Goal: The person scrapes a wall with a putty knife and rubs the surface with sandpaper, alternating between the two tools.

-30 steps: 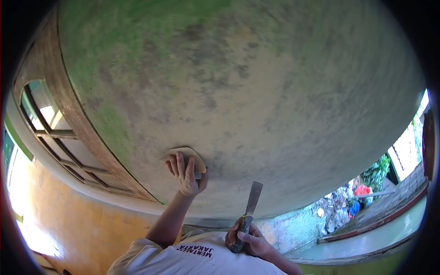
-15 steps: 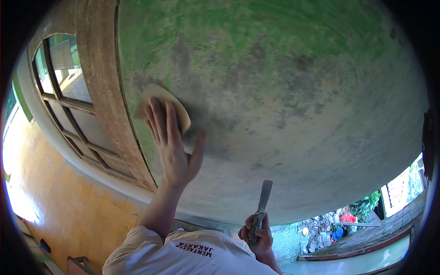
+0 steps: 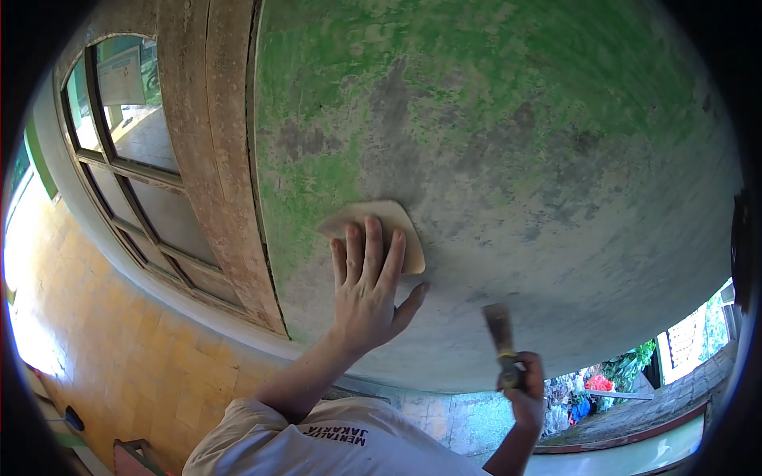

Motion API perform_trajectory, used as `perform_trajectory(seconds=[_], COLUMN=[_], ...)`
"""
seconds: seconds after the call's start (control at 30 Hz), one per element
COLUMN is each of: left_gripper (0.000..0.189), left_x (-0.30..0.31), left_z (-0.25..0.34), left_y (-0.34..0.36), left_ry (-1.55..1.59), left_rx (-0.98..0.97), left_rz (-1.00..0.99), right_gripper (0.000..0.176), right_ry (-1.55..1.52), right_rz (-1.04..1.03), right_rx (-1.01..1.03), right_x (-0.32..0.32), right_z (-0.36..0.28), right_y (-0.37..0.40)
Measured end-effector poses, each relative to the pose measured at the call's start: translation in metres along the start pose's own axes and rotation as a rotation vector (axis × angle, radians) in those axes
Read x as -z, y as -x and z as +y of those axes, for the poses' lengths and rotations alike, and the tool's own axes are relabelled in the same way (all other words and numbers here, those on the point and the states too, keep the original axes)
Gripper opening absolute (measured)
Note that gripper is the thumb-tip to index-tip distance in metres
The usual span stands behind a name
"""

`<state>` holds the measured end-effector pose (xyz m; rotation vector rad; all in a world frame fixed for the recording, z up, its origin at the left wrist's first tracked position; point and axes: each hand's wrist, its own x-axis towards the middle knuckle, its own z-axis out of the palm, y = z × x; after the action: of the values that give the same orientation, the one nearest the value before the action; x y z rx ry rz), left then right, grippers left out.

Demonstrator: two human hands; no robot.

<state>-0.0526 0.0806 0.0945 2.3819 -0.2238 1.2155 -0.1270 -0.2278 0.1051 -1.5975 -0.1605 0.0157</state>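
My left hand point(image 3: 367, 297) lies over a cream sheet of sandpaper point(image 3: 387, 214), fingers spread, holding it against the patchy green and grey wall point(image 3: 468, 206). The sheet's edges show past the fingertips. In my right hand point(image 3: 530, 385), lower right, is a putty knife point(image 3: 500, 332), the fingers wrapped round its handle. Slightly smeared by motion, its blade points up toward the wall. Green paint covers the upper wall, and bare grey patches spread below it.
A brown wooden frame point(image 3: 226, 143) with a paned window point(image 3: 139, 151) borders the wall on the left. Orange floor tiles point(image 3: 135, 333) lie below it. At lower right are plants point(image 3: 631, 365), a red item point(image 3: 599, 383) and a ledge point(image 3: 635, 420).
My left hand and the sandpaper have slid down the wall. My right hand has moved right and slightly up, with the putty knife now leaning left. The view has shifted too.
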Motion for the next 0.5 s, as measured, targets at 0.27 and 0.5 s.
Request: perform_trajectory(seconds=[0.27, 0.5], left_gripper=[0.087, 0.071], left_x=[-0.032, -0.047], left_z=[-0.050, -0.067], left_y=[0.068, 0.104], left_ry=[-0.040, 0.039], left_rx=[-0.005, 0.107], left_rz=[-0.005, 0.036], right_gripper=[0.048, 0.044], right_ry=[-0.252, -0.414], right_rz=[0.311, -0.324], right_rx=[0.754, 0.778], right_x=[0.001, -0.088], right_z=[-0.041, -0.096], right_y=[-0.031, -0.064])
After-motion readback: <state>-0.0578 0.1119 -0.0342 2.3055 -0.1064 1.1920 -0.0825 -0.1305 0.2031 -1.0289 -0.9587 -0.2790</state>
